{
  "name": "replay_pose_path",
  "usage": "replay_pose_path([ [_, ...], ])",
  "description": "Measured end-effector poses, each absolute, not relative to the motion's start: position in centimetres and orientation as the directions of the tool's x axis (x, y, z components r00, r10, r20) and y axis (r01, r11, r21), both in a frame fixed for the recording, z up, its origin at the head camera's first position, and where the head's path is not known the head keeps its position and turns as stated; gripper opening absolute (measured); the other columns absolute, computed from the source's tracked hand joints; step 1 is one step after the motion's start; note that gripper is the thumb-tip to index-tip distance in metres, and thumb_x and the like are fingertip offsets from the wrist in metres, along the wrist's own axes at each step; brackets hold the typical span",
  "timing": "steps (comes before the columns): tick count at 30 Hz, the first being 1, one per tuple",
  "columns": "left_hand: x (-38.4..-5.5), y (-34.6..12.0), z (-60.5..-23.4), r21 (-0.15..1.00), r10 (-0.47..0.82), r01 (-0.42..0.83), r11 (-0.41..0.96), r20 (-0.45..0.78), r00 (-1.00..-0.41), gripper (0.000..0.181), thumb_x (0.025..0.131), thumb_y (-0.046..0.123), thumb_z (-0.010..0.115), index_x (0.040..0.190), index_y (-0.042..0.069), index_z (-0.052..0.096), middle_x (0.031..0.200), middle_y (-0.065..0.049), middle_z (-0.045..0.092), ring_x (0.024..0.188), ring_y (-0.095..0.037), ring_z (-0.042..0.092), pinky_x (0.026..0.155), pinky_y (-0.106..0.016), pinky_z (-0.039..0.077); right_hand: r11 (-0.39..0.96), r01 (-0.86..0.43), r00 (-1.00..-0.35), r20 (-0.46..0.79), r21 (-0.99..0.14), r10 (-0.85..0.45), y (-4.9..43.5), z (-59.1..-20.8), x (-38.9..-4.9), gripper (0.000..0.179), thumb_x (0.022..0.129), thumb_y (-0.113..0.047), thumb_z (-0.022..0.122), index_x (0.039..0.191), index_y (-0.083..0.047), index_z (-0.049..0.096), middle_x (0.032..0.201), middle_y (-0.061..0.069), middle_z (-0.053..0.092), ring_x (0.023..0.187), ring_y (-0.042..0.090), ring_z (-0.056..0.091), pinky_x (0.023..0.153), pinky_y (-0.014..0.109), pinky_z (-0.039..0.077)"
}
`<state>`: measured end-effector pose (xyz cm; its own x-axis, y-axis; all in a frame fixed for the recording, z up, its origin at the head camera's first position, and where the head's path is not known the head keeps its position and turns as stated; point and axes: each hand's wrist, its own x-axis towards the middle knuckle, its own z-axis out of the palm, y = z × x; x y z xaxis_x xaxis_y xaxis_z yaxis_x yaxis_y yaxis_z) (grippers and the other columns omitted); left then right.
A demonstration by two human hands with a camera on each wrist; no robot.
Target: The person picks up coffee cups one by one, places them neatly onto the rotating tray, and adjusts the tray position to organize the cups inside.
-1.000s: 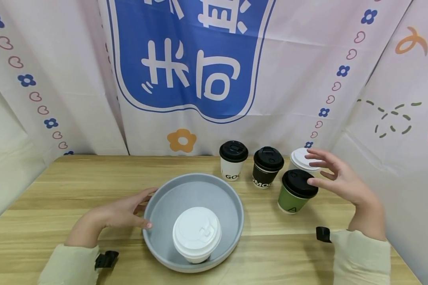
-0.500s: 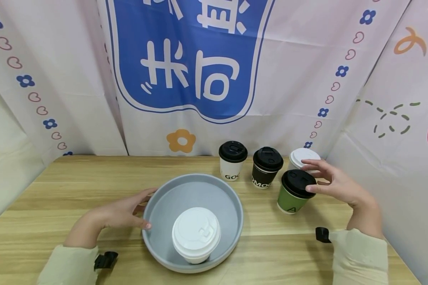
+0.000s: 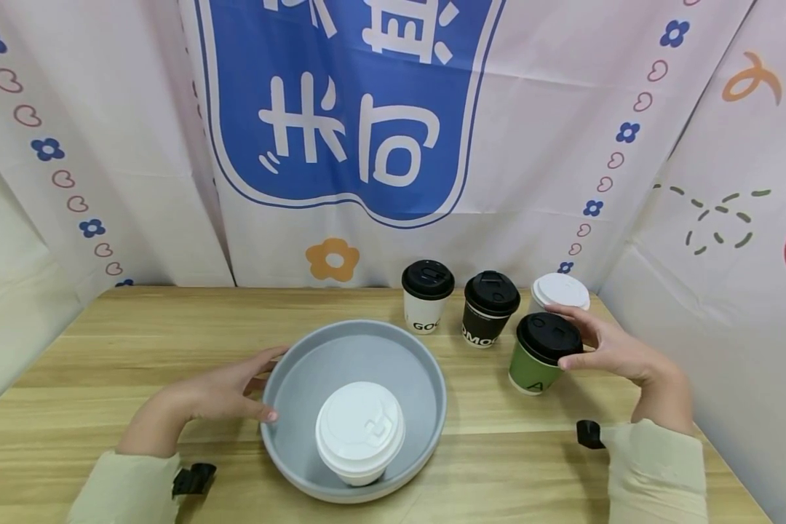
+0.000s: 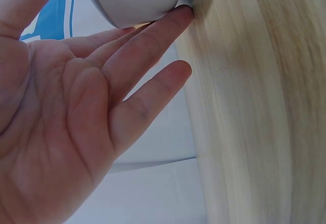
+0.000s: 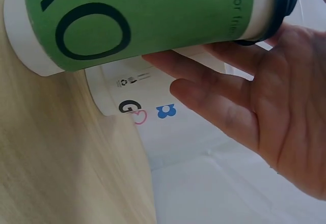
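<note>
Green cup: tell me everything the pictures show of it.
The green cup looks like paper, with white bands at top and base, dark lettering including a large O, and a black, plastic-looking lid fitted. It stands upright on the wooden table, right of the black cup and before a white-lidded cup. The right grip is around its right side; contact is unclear.

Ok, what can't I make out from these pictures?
- Body of rear white-lidded cup: head view, mostly hidden by the green cup and right hand.
- Inside of the white cup in the tray: head view, hidden by its lid.
- Start of green cup's small print: right wrist view, cut by top edge.
- Blue emblem, upper lettering: head view, cut by top edge.
</note>
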<state>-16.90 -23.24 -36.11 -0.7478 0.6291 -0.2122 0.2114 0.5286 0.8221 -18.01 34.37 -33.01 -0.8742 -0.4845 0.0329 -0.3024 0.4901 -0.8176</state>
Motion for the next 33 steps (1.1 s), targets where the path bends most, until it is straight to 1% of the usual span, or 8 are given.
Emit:
replay_pose_path([
  [5, -16.9, -23.2, -36.2, 0.820, 0.623, 0.207, 0.534, -0.216, -0.751, 0.103, 0.085, 0.026, 0.079, 0.158, 0.002, 0.011, 0.155, -0.039, 0.024, 0.133, -0.061, 0.039, 0.104, -0.070, 0.041, 0.486, -0.299, -0.867, 0.021, -0.821, -0.498, 34.4, -33.6, -18.2, 0.083, 0.085, -0.005, 0.073, 0.153, 0.000, 0.026, 0.147, 0.026, 0.037, 0.118, -0.010, 0.048, 0.095, 0.009, 0.042],
  [8, -16.9, -23.2, -36.1, 0.817, 0.612, 0.197, 0.542, -0.223, -0.759, 0.103, 0.084, 0.027, 0.080, 0.158, 0.003, 0.011, 0.155, -0.038, 0.025, 0.133, -0.060, 0.039, 0.105, -0.069, 0.041, 0.503, -0.293, -0.872, 0.012, -0.813, -0.489, 34.4, -33.8, -18.3, 0.085, 0.083, -0.007, 0.074, 0.153, 0.000, 0.026, 0.148, 0.024, 0.038, 0.118, -0.009, 0.048, 0.094, 0.011, 0.043],
  [10, -16.8, -23.2, -36.1, 0.816, 0.611, 0.197, 0.544, -0.224, -0.759, 0.103, 0.084, 0.027, 0.080, 0.158, 0.003, 0.011, 0.155, -0.038, 0.025, 0.133, -0.060, 0.039, 0.105, -0.070, 0.041, 0.510, -0.286, -0.875, 0.004, -0.811, -0.484, 34.5, -34.0, -18.4, 0.086, 0.083, -0.007, 0.075, 0.153, -0.001, 0.026, 0.147, 0.017, 0.040, 0.118, -0.009, 0.048, 0.094, 0.012, 0.043],
  [15, -16.8, -23.3, -36.1, 0.814, 0.607, 0.191, 0.548, -0.230, -0.760, 0.103, 0.084, 0.027, 0.080, 0.158, 0.003, 0.012, 0.155, -0.037, 0.025, 0.134, -0.060, 0.039, 0.105, -0.069, 0.041, 0.479, -0.279, -0.863, -0.001, -0.832, -0.505, 34.8, -34.4, -18.7, 0.086, 0.082, -0.006, 0.075, 0.153, -0.003, 0.027, 0.141, -0.008, 0.046, 0.120, -0.007, 0.047, 0.095, 0.014, 0.043],
  [18, -16.7, -23.3, -36.1, 0.814, 0.607, 0.192, 0.548, -0.229, -0.761, 0.104, 0.084, 0.027, 0.080, 0.158, 0.003, 0.011, 0.155, -0.037, 0.025, 0.134, -0.059, 0.039, 0.105, -0.069, 0.041, 0.460, -0.278, -0.856, 0.001, -0.844, -0.516, 34.8, -34.5, -18.8, 0.083, 0.083, -0.005, 0.074, 0.152, -0.006, 0.029, 0.137, -0.015, 0.048, 0.121, -0.006, 0.048, 0.095, 0.015, 0.043],
  [24, -16.7, -23.3, -36.0, 0.814, 0.608, 0.190, 0.548, -0.233, -0.759, 0.104, 0.085, 0.027, 0.079, 0.158, 0.003, 0.010, 0.155, -0.037, 0.025, 0.134, -0.059, 0.038, 0.105, -0.070, 0.040, 0.455, -0.291, -0.855, 0.016, -0.842, -0.519, 34.7, -34.5, -18.9, 0.077, 0.083, -0.004, 0.074, 0.149, -0.008, 0.033, 0.135, -0.012, 0.051, 0.119, -0.005, 0.049, 0.095, 0.013, 0.042],
  [33, -16.6, -23.1, -35.8, 0.810, 0.603, 0.187, 0.556, -0.237, -0.762, 0.103, 0.085, 0.028, 0.079, 0.158, 0.003, 0.010, 0.156, -0.037, 0.024, 0.135, -0.059, 0.037, 0.105, -0.070, 0.040, 0.414, -0.283, -0.851, 0.027, -0.865, -0.525, 34.8, -34.7, -18.9, 0.075, 0.085, -0.001, 0.072, 0.148, -0.006, 0.033, 0.133, -0.012, 0.054, 0.119, -0.004, 0.052, 0.095, 0.011, 0.043],
])
